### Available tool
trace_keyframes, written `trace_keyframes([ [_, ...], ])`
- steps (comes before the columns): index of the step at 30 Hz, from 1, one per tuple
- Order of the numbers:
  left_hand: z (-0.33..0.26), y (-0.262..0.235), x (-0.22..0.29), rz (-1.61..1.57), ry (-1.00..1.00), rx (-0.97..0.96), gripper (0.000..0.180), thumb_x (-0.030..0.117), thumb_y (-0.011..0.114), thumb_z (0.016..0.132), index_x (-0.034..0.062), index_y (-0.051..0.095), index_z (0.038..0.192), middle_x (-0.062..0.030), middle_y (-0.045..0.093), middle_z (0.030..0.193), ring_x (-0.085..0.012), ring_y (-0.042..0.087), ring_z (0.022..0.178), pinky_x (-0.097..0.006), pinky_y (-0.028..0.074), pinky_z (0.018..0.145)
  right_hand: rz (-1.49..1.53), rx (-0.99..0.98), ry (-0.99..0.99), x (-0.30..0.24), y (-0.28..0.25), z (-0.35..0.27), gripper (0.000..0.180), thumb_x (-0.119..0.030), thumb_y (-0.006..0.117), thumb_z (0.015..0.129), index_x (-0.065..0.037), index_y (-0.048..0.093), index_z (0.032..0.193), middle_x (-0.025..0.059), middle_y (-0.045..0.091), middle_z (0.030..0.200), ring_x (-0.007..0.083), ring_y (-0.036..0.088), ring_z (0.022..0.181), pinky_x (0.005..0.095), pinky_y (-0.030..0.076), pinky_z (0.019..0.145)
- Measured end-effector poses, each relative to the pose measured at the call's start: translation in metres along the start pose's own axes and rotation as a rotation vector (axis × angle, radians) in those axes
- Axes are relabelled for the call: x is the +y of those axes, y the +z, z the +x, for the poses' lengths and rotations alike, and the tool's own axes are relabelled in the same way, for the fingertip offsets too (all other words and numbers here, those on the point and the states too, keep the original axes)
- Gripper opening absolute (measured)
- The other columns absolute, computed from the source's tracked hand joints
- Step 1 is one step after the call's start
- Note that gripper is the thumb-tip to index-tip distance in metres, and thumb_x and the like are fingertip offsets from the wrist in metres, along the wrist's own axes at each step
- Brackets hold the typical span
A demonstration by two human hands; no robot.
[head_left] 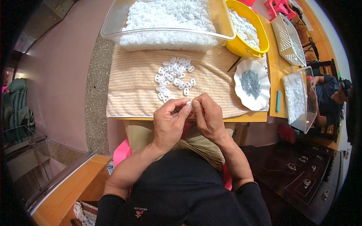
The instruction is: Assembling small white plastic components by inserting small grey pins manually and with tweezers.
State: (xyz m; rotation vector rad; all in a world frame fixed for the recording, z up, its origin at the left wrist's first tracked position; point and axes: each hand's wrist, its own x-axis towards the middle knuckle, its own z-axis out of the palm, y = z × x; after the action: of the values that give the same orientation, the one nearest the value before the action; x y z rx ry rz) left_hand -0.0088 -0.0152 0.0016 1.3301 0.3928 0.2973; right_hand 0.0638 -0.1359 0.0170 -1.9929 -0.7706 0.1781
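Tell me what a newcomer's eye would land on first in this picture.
Probably the two hands meeting at the table's near edge: the left hand and right hand pinch a small white plastic piece between their fingertips. Just beyond them, a loose pile of white pieces lies on a striped towel. At the far edge stands a clear bin heaped with the same pieces, with a yellow bowl to its right.

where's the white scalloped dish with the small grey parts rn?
In the head view, the white scalloped dish sits at the right end of the striped orange towel, just below the yellow plastic bowl and right of the loose white plastic pieces.
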Motion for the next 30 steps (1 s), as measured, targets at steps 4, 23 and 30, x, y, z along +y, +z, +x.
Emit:
trace_keyframes([
  [4, -0.002, 0.003, 0.003, 0.053, 0.014, 0.018, 0.017, 0.007, 0.063, 0.09, -0.0063, 0.063, 0.101, -0.0076, 0.067, 0.087, -0.0079, 0.061, 0.078, -0.022, 0.052, 0.068, 0.019, -0.006, 0.015, -0.001, -0.001, 0.0, 0.01, -0.008, 0.054, 0.092, 0.0, 0.051, 0.088, 0.0177, 0.054, 0.075, 0.0353, 0.058, 0.066, 0.0404, 0.045, 0.058],
  [23, 0.009, -0.003, -0.004, -0.446, -0.185, 0.005, 0.019, 0.009, 0.061, 0.091, -0.0042, 0.059, 0.104, -0.0065, 0.063, 0.088, -0.0124, 0.063, 0.077, -0.026, 0.054, 0.075, 0.644, -0.002, 0.303, 0.021, -0.009, 0.002, 0.023, -0.02, 0.048, 0.099, 0.0, 0.052, 0.087, 0.0031, 0.053, 0.073, 0.01, 0.055, 0.063, 0.0278, 0.053, 0.065],
  [30, 0.01, -0.004, -0.005, -0.476, -0.228, -0.062, 0.019, 0.01, 0.061, 0.091, -0.0029, 0.058, 0.106, -0.0067, 0.063, 0.091, -0.012, 0.063, 0.079, -0.026, 0.054, 0.076, 0.667, -0.006, 0.363, 0.023, -0.019, 0.005, 0.025, -0.023, 0.051, 0.098, -0.001, 0.054, 0.086, 0.0036, 0.056, 0.072, 0.0111, 0.056, 0.063, 0.0269, 0.052, 0.064],
])
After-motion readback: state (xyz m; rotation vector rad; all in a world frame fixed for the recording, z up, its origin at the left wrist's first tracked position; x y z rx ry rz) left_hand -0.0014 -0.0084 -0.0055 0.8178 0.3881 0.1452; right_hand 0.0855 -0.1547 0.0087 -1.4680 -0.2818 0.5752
